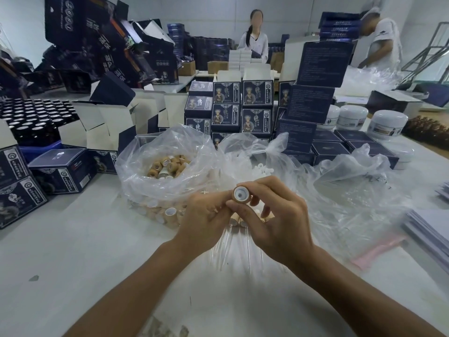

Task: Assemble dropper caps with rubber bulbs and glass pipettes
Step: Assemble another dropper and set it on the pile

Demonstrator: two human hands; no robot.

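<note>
while both hands, the left hand [206,216] and right hand [272,215], pinch the light, rigid dropper cap [241,195] by its rim, the thin glass pipettes [230,249] below look fragile.

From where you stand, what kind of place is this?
Probably a small cosmetics packing workshop: stacks of printed navy cartons, a clear bag of tan dropper caps, white cream jars, and one cap gripped in both hands.

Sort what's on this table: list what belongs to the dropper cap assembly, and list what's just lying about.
Job:
cap held by right hand and left hand
bag of caps
bag of white bulbs
glass pipettes

Lying about:
printed navy boxes
white jars
black bottles
pink sheet
</note>
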